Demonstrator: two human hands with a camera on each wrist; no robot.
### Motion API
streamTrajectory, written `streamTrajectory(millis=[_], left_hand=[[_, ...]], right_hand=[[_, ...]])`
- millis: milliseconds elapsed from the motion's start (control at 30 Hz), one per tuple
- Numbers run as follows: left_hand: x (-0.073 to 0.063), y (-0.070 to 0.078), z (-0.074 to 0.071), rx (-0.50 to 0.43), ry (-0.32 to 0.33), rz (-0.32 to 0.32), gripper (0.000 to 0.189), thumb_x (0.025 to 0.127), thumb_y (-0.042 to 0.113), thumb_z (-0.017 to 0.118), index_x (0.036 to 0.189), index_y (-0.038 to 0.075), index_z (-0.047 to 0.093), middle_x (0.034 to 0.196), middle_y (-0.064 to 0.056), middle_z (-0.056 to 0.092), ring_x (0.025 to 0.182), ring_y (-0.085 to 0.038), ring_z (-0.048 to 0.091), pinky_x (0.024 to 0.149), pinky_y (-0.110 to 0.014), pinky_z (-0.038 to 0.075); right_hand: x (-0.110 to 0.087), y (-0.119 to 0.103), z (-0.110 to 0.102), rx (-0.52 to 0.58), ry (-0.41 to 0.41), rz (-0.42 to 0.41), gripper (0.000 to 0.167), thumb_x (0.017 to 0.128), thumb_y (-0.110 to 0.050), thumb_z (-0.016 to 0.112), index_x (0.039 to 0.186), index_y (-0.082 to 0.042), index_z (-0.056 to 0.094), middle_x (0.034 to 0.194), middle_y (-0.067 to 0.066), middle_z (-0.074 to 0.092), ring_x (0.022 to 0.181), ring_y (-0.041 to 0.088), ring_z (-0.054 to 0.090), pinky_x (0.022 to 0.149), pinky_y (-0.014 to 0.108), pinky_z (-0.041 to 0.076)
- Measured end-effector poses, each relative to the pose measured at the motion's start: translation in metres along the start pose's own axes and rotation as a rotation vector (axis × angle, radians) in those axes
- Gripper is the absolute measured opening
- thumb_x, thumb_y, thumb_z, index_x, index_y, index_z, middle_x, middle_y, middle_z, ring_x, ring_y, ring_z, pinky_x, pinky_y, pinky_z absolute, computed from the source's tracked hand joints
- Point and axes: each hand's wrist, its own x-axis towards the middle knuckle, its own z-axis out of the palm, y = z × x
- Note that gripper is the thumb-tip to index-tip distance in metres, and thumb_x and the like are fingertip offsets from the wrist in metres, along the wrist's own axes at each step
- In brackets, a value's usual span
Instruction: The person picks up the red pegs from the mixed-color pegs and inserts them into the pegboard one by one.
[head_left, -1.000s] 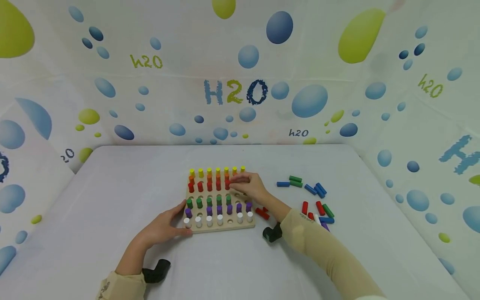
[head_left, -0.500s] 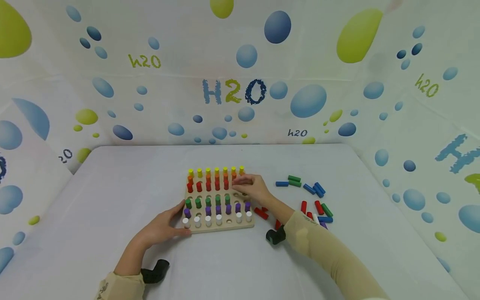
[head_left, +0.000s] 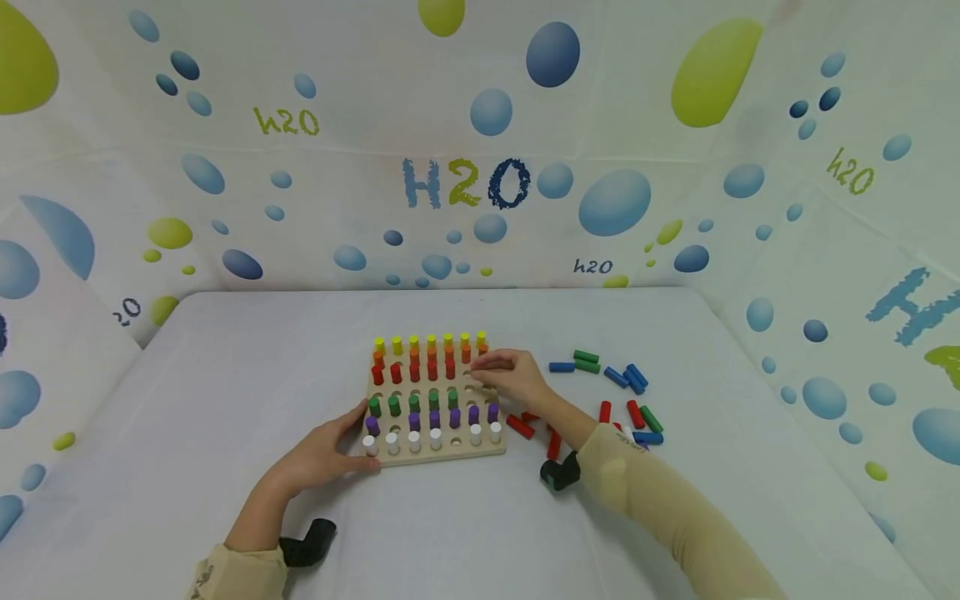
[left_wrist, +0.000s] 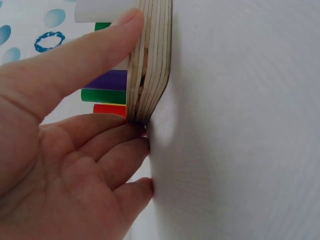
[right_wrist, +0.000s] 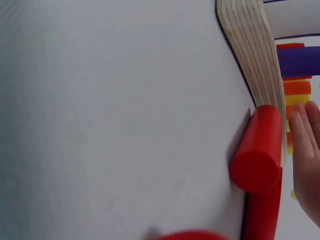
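A wooden pegboard (head_left: 442, 457) lies on the table with rows of yellow, orange, red, green, purple and white pegs standing in it. My left hand (head_left: 322, 454) holds its near left corner, thumb on the front edge and fingers against the left side; the left wrist view shows the layered board edge (left_wrist: 155, 45) between them. Over the right part of the red row, my right hand (head_left: 517, 379) hovers with fingers extended, just right of the last standing red peg (head_left: 450, 368). No peg shows between its fingers (right_wrist: 301, 131) in the right wrist view.
Loose red pegs (head_left: 520, 427) lie right beside the board. Farther right are blue pegs (head_left: 616, 377), green pegs (head_left: 587, 357) and more red ones (head_left: 636, 414). Black devices (head_left: 309, 543) are worn at both wrists. A bubble-patterned backdrop (head_left: 300, 208) stands behind the table.
My right hand has drawn slightly rightward, away from the end red peg, uncovering an empty hole and more orange pegs. The left hand keeps its place on the board.
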Motion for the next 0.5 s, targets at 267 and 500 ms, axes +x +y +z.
streamTrajectory(millis=[267,500], left_hand=[[0.001,0.001,-0.003,-0.005,-0.009,0.001,0.103,0.071,0.038,0.077,0.145,0.0,0.017,0.145,-0.025,0.023,0.133,-0.042,0.017,0.103,-0.058,0.022],[0.002,-0.001,-0.006,0.006,-0.012,0.009,0.102,0.071,0.039,0.076,0.145,0.0,0.017,0.145,-0.026,0.023,0.133,-0.043,0.017,0.102,-0.059,0.021]], right_hand=[[-0.003,-0.004,-0.007,-0.006,-0.002,0.029,0.032,0.081,-0.014,0.07,0.108,0.002,0.064,0.106,0.013,0.066,0.093,0.016,0.063,0.085,0.027,0.049],[-0.009,-0.012,-0.013,-0.053,-0.009,0.06,0.031,0.083,-0.011,0.068,0.109,0.003,0.062,0.107,0.015,0.065,0.097,0.021,0.062,0.089,0.031,0.048]])
